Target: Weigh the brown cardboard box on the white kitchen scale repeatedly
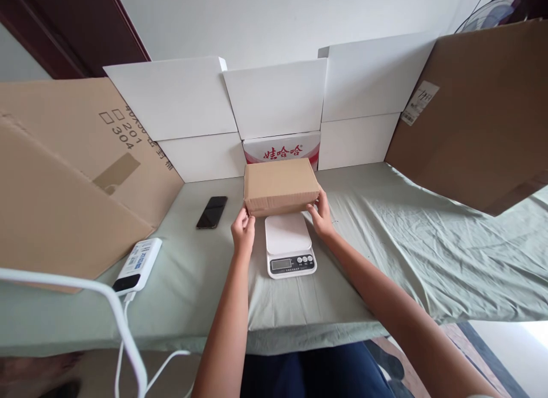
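A small brown cardboard box is held at its two near lower corners. My left hand is closed on its left corner, and my right hand grips the right one, thumb on the front face. Just in front of the box, a white kitchen scale lies on the green cloth with its display and buttons facing me. The box covers the view beyond the scale's far edge; whether it touches the scale I cannot tell.
On the left lie a black phone and a white power bank with a cable. White boxes line the back. Large brown cartons stand at left and right. The green cloth is wrinkled at right.
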{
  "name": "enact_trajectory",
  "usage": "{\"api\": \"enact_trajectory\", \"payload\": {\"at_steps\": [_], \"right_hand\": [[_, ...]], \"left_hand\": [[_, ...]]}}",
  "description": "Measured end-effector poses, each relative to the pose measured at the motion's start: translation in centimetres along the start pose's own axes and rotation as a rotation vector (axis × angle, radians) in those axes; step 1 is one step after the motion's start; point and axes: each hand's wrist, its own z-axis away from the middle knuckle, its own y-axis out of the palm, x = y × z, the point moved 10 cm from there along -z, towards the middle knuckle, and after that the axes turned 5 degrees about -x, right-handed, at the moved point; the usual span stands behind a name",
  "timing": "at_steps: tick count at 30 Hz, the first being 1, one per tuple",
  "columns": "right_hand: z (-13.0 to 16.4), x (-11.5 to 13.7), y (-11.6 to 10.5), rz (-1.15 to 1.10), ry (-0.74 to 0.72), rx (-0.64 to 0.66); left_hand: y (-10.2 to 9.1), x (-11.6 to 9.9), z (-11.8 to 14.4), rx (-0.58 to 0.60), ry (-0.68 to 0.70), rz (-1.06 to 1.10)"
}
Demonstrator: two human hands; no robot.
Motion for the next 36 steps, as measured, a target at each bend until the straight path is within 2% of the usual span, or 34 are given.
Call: {"api": "enact_trajectory", "payload": {"at_steps": [8,17,23,26,36], "right_hand": [[3.2,1.8,-2.0,-0.022,0.031,-0.010],[7.0,3.7,-3.4,-0.006,0.068,0.026],[7.4,3.3,-3.7,0.006,0.128,0.005],[7.6,3.0,-3.7,-0.002,0.160,0.003],[7.8,3.2,-4.0,-0.006,0.173,-0.022]], "left_hand": [[-1.3,-1.3,3.3,-0.056,-0.019,0.083],[-3.8,-1.4,8.1,-0.066,-0.058,0.045],[-3.9,-1.3,8.7,-0.053,-0.059,0.019],[-4.3,-1.5,8.8,-0.085,-0.077,0.019],[-4.6,-2.1,9.1,-0.127,-0.082,-0.004]]}}
